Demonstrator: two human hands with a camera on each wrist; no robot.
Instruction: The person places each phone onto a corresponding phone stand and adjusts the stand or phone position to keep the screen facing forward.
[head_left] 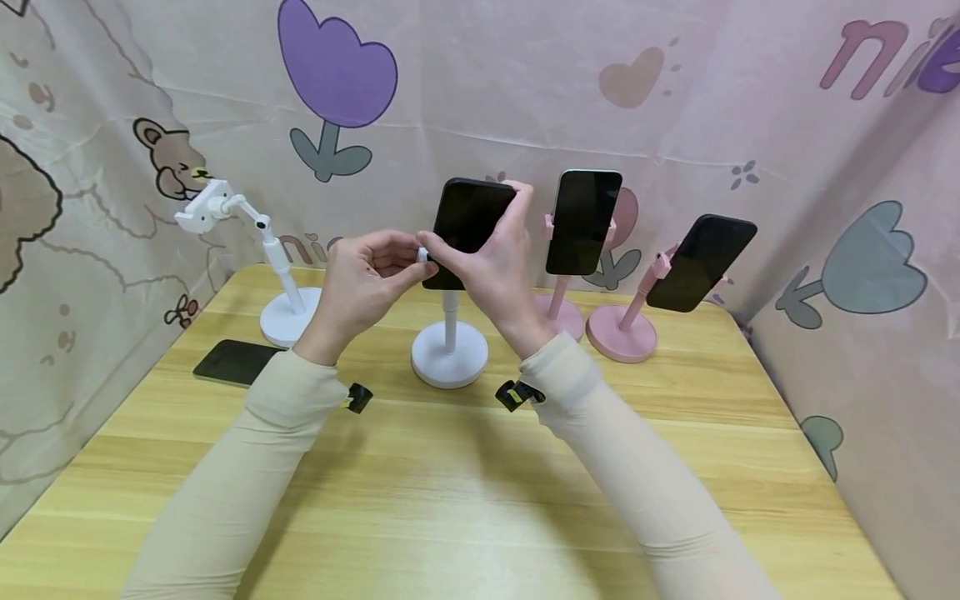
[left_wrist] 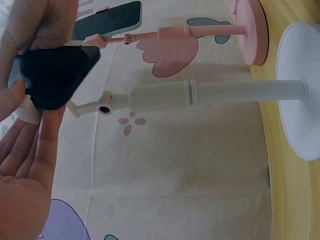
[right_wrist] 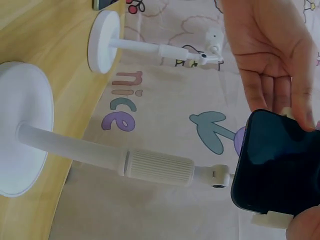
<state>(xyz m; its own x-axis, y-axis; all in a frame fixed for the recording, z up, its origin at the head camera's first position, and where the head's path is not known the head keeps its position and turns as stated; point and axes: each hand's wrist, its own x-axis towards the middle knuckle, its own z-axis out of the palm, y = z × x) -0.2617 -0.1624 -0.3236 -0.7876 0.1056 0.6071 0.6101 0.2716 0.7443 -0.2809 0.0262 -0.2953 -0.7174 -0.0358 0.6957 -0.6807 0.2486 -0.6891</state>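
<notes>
A black smartphone (head_left: 468, 218) sits upright in the clamp of a white phone stand (head_left: 450, 354), over the middle of the table. At the phone's left edge, my left hand (head_left: 360, 279) pinches the white clamp arm (head_left: 422, 253) between thumb and fingers. My right hand (head_left: 491, 267) grips the phone from the right, its thumb reaching across the lower screen towards that clamp arm. The right wrist view shows another white clamp piece (right_wrist: 272, 220) on the phone's opposite edge, beside my right hand. Most of the clamp's back is hidden behind the phone.
A second white stand (head_left: 288, 317) with an unloaded holder stands at the left, a dark phone (head_left: 238, 362) lying flat before it. On the right, two pink stands (head_left: 622, 333) hold phones, one upright (head_left: 585, 223) and one tilted (head_left: 701, 262). A printed curtain hangs behind.
</notes>
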